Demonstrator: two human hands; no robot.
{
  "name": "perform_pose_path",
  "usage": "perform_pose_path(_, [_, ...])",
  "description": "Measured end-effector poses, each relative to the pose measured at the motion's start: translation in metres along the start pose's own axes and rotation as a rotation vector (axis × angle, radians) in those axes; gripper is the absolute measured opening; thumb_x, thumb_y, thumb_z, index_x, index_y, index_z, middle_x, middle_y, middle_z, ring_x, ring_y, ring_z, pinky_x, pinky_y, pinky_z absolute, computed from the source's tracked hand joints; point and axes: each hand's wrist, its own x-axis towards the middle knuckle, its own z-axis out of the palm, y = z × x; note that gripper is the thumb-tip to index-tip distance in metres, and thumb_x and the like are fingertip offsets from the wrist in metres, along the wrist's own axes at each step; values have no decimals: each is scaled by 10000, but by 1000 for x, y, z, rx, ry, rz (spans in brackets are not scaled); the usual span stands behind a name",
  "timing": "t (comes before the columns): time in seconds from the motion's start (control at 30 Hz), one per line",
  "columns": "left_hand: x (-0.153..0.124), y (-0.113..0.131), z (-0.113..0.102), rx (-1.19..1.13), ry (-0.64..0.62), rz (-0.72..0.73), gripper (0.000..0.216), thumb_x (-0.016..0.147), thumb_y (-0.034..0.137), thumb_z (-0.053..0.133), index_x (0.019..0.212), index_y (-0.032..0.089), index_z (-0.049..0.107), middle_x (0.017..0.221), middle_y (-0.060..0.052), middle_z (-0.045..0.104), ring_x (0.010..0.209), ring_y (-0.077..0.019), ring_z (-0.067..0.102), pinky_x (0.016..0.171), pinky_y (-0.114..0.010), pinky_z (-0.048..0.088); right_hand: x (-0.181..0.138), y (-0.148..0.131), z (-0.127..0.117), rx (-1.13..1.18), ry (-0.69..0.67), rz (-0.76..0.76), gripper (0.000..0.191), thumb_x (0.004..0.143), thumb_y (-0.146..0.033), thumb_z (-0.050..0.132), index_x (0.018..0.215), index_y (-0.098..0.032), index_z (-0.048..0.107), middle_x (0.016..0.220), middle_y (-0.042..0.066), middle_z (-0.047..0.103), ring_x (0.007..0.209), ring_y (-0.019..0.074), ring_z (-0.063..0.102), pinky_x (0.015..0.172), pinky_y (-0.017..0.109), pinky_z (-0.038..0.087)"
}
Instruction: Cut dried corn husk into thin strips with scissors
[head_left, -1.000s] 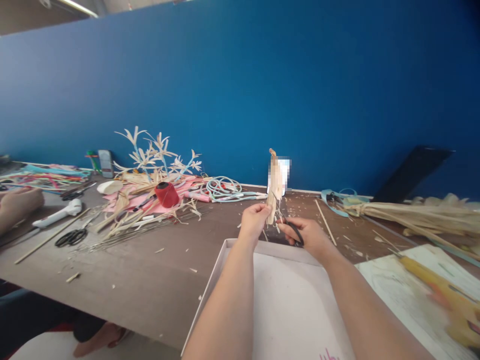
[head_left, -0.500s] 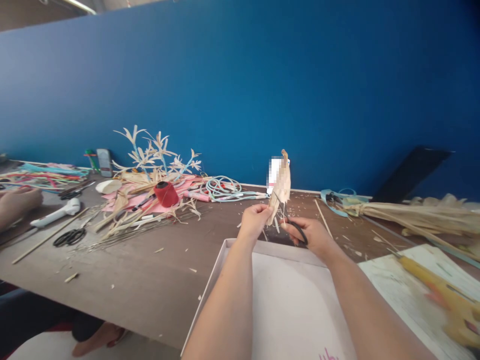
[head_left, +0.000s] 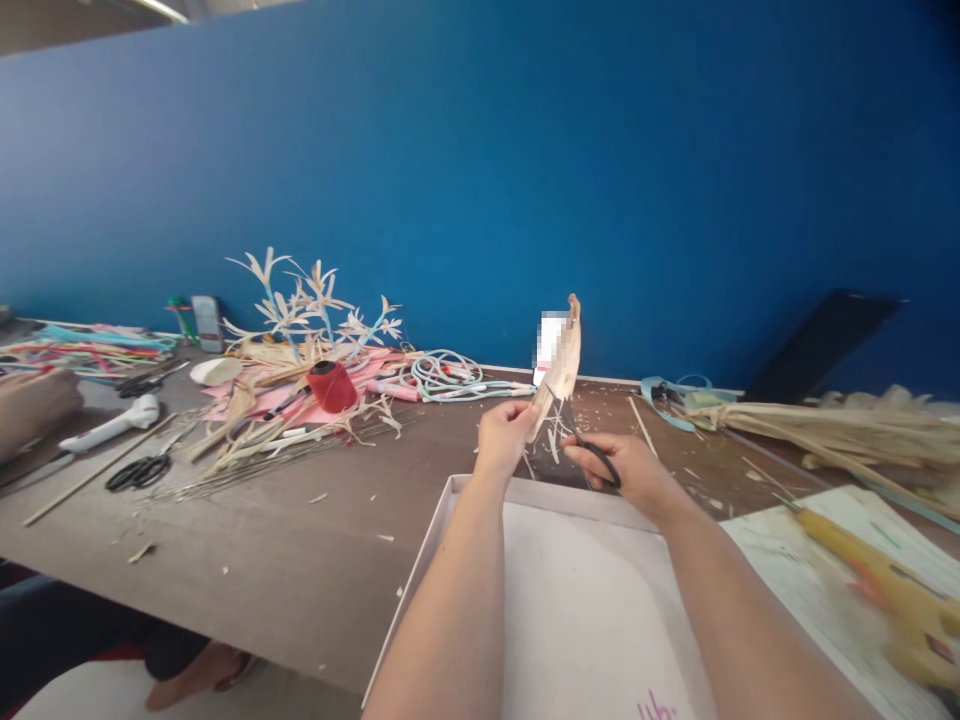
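Note:
My left hand [head_left: 504,436] is closed on the lower end of a pale dried corn husk [head_left: 568,365], which stands upright with a brownish tip. In my right hand [head_left: 619,465] is a pair of black-handled scissors [head_left: 598,458], its blades pointing up and left against the husk's lower edge. Whether the blades are parted is hard to make out. Small husk scraps [head_left: 553,445] lie on the table just beneath. Below my forearms is a shallow white box lid [head_left: 585,580].
Left are husk flowers [head_left: 319,290], a red thread spool [head_left: 331,386], more scissors [head_left: 141,473] and a white glue gun [head_left: 112,425]. Another person's hand [head_left: 37,410] is at far left. Bundled husks [head_left: 825,428] and a yellow glue gun [head_left: 877,570] lie right. A blue panel [head_left: 480,180] stands behind.
The husk has turned slightly and looks narrower. My left hand has shifted a little left and down, and the scissors sit slightly further right, still at the husk's lower edge.

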Motion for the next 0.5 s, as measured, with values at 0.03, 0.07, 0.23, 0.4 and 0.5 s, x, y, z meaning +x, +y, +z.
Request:
perform_pose_path(0.03, [0, 0, 0, -2, -3, 6, 278, 639, 381, 613, 739, 129, 671, 605, -1, 592, 526, -87, 471, 505, -196, 352, 0, 1, 0, -7, 2, -4, 511, 624, -498, 661, 980, -130, 667, 446, -29, 478, 440, 99, 422, 453, 239, 340])
perform_pose_path(0.07, [0, 0, 0, -5, -6, 10, 275, 641, 379, 612, 740, 129, 671, 608, -1, 593, 529, -87, 473, 506, -195, 353, 0, 2, -1, -12, 5, -4, 515, 627, -502, 657, 987, -133, 665, 448, -29, 479, 443, 100, 425, 452, 238, 337])
perform_pose_path(0.23, [1, -2, -1, -28, -17, 0, 272, 641, 370, 618, 754, 128, 670, 634, -10, 608, 537, -92, 490, 510, -198, 369, -1, 0, -1, -1, -4, 19, 509, 630, -482, 665, 1001, -134, 659, 461, -28, 479, 447, 95, 411, 446, 232, 324])
perform_pose_path(0.4, [1, -3, 0, -122, -67, -43, 298, 614, 358, 656, 799, 125, 661, 696, -34, 632, 559, -101, 520, 539, -210, 407, -1, -4, -1, 29, 8, 28, 510, 609, -472, 683, 982, -125, 663, 469, -25, 480, 445, 96, 409, 456, 242, 342])
perform_pose_path(0.5, [2, -4, -1, -145, -89, -67, 305, 612, 351, 661, 816, 124, 656, 702, -37, 632, 554, -99, 519, 533, -209, 405, -1, -3, -3, 32, 12, 14, 495, 601, -474, 687, 954, -128, 671, 477, -22, 485, 442, 94, 410, 458, 243, 344])
